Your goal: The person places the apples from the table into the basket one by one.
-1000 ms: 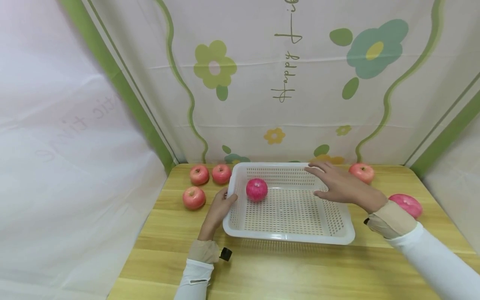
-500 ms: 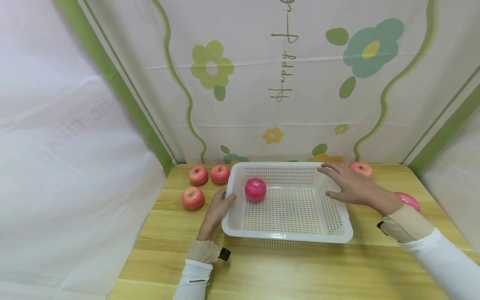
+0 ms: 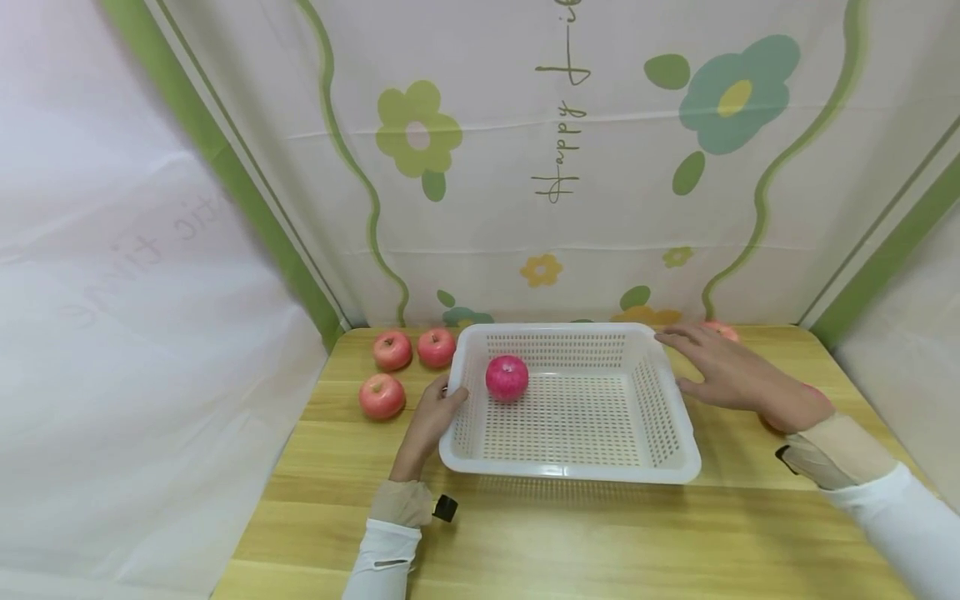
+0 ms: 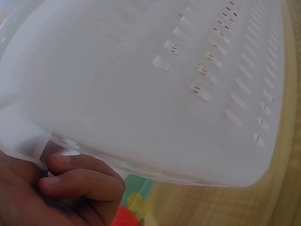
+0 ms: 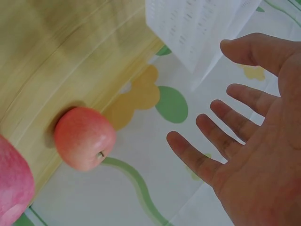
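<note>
A white perforated plastic basket (image 3: 570, 472) stands on the wooden table with a deep pink round fruit (image 3: 507, 379) inside, toward its left end. My left hand (image 3: 433, 417) grips the left rim, thumb over the top; the left wrist view shows its fingers curled by the basket's outer side. Just off the right rim, my right hand (image 3: 720, 367) hovers with fingers spread, holding nothing. A red apple (image 5: 84, 139) lies behind that hand, mostly hidden from the head view. A larger pink fruit (image 5: 11, 183) lies farther right, largely covered by the right wrist in the head view.
Left of the basket are three red apples: a back-left one (image 3: 392, 350), one close to the rim (image 3: 437, 347) and a nearer one (image 3: 382, 396). A flower-printed curtain (image 3: 480, 183) hangs along the table's back edge, with pale cloth at both sides.
My right hand has moved right, from over the basket's right part to beyond its rim. The left hand keeps its grip, and the head view has shifted slightly.
</note>
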{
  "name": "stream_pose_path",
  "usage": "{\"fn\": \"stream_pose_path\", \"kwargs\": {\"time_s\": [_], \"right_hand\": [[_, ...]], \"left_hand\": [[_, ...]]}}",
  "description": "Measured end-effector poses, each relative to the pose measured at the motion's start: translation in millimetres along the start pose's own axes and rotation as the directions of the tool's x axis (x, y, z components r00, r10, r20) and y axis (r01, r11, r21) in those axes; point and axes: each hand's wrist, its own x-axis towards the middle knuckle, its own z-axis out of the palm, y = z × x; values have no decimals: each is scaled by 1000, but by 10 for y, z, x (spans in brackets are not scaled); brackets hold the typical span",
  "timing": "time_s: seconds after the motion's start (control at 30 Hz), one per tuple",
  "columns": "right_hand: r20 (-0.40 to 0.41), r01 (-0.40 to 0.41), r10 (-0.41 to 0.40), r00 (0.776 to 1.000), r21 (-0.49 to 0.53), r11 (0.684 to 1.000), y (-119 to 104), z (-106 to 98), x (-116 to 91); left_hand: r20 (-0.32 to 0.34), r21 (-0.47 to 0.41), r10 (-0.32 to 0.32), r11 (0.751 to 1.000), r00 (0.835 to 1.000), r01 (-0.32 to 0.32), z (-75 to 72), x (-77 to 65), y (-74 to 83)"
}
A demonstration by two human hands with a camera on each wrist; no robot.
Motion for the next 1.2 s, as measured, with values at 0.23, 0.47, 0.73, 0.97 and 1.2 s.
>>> {"fn": "stream_pose_path", "kwargs": {"time_s": [0.23, 0.47, 0.73, 0.97, 1.2], "right_hand": [[18, -58, 58, 998, 5, 998, 34, -42, -97], [-8, -17, 17, 1000, -2, 1000, 123, -17, -212], [27, -68, 68, 997, 6, 998, 170, -44, -337], [72, -156, 156, 985, 1, 988, 212, -63, -459], [66, -206, 207, 976, -13, 978, 282, -45, -626]], "left_hand": [[32, -27, -8, 1000, 999, 8, -18, 4, 7], [64, -22, -10, 1000, 998, 11, -35, -118, 218], [51, -3, -4, 1000, 999, 5, -25, -196, 331], [27, -30, -3, 1000, 1000, 4, -24, -23, 18], [0, -12, -7, 1000, 1000, 7, -1, -15, 19]]}}
